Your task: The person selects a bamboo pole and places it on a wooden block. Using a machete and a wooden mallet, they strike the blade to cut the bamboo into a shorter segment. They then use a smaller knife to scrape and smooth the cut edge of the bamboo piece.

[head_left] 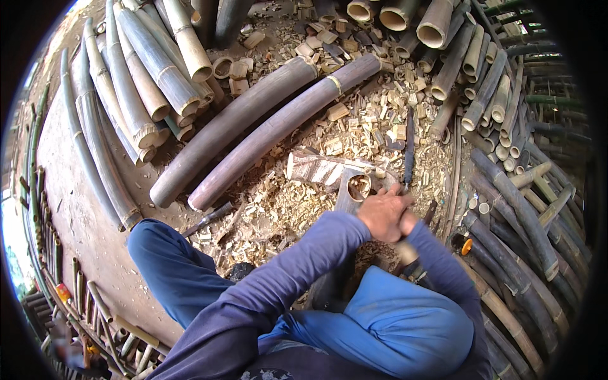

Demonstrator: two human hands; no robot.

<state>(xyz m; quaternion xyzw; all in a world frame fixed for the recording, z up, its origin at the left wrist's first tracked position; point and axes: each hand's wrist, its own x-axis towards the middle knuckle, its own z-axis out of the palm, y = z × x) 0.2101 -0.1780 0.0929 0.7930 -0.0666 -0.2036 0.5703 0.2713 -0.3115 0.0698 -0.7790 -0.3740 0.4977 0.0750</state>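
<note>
My left hand (382,216) and my right hand (409,221) are pressed together, fingers curled, slightly smeared by motion. A pale, handle-like end (406,253) pokes out below my right hand; the rest of that tool is hidden. What my left fingers hold is covered too. Just left of the hands, a bamboo pole (347,197) with an oval opening cut near its end slants up from between my legs. Its far end is against a rough, pale-faced wood block (316,171). Beyond my hands is a long, dark, narrow strip (410,149); whether it joins the tool is unclear.
Wood chips and shavings (272,218) cover the ground. Two thick bamboo poles (278,133) lie ahead on the left, with a slim dark tool (209,218) near my left knee. Bamboo stacks stand far left (158,69) and right (481,76). An orange round item (467,246) sits right.
</note>
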